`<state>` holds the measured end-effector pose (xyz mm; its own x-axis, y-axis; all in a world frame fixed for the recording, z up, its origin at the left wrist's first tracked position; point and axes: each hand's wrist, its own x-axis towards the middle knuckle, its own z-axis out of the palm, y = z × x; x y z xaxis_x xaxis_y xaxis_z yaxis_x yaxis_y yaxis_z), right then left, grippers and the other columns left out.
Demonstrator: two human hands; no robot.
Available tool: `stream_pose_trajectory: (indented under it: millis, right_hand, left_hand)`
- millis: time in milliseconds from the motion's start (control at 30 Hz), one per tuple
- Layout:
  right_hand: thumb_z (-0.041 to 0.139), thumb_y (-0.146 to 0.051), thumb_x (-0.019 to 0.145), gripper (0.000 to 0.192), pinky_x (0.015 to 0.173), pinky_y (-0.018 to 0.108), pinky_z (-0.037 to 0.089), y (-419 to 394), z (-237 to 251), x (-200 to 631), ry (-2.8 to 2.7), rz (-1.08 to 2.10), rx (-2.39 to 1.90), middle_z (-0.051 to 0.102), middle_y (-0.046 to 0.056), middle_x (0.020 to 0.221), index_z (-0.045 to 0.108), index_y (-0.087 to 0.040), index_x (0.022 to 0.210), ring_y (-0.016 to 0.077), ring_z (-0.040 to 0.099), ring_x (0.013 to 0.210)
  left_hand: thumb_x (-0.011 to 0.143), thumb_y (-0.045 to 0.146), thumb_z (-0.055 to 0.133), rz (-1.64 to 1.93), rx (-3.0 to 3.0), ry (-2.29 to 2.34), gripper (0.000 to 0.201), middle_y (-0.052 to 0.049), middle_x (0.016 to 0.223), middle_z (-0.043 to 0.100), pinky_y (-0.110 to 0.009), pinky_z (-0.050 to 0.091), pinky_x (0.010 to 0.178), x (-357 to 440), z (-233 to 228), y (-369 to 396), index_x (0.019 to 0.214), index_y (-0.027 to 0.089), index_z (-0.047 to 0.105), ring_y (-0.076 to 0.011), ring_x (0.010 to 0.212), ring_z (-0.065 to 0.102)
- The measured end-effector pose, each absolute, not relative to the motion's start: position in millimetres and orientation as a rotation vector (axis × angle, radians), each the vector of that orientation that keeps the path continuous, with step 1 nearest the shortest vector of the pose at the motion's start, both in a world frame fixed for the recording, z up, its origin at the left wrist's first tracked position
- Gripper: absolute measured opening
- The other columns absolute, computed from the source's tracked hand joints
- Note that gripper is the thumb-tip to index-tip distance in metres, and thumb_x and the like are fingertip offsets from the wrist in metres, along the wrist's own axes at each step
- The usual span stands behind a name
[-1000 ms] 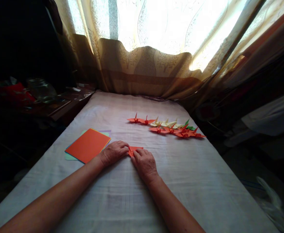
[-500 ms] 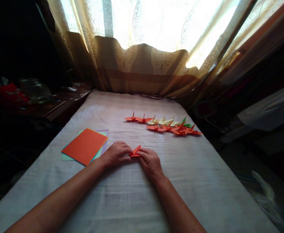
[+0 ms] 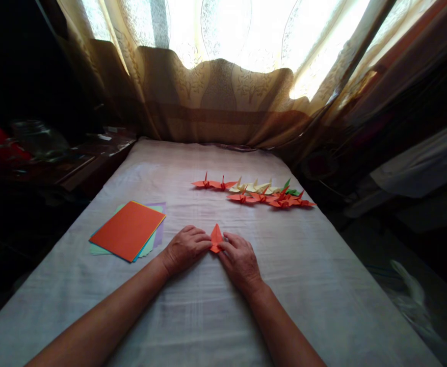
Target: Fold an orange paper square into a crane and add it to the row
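Left hand: fingers pinch the fold's left edge.
Right hand: fingers pinch its right edge.
Fold: orange paper, pointed tip up, between both hands on the bench.
Sheets: coloured stack, left.
Cranes: row beyond, well apart.

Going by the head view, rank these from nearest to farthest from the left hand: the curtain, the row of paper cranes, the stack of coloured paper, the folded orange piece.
1. folded orange piece, touching its fingertips
2. stack of coloured paper, to its left
3. row of paper cranes, beyond, to the right
4. curtain, at the far end
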<state>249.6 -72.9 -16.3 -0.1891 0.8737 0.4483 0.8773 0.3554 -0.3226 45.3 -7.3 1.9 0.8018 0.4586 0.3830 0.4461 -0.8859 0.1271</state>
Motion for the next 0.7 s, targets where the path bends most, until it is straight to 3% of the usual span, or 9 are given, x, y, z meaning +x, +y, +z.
stream_pose_trajectory:
  millis: [200,500,700]
  right_hand:
    - [0.064,-0.026,0.09,0.012,0.093,0.035,0.044,-73.5,-15.0,253.6,-1.99,0.106,-1.58,0.069,0.005,0.112,0.074,-0.028,0.093,0.0204,0.06,0.105]
    - [0.058,-0.023,0.09,0.01,0.086,0.032,0.041,-62.3,-6.6,244.7,-1.895,0.193,-1.748,0.068,0.006,0.101,0.066,-0.023,0.085,0.0211,0.057,0.098]
    - [0.059,-0.02,0.088,0.007,0.081,0.033,0.038,-63.2,-10.4,238.4,-1.827,0.148,-1.82,0.066,0.005,0.095,0.063,-0.022,0.094,0.0227,0.054,0.094]
  left_hand:
    - [0.099,0.034,0.049,0.608,2.807,0.859,0.024,-0.003,0.099,0.073,-0.036,0.04,0.088,50.7,7.8,-14.7,0.093,0.023,0.07,-0.0183,0.093,0.063]
    - [0.09,0.025,0.056,0.672,2.485,1.2,0.013,-0.006,0.103,0.068,-0.04,0.044,0.092,66.7,0.4,-16.8,0.082,0.021,0.065,-0.0224,0.099,0.058]
    - [0.087,0.022,0.058,0.7,2.42,1.305,0.006,-0.007,0.106,0.064,-0.043,0.042,0.096,73.2,-3.5,-20.7,0.081,0.021,0.058,-0.0245,0.104,0.055]
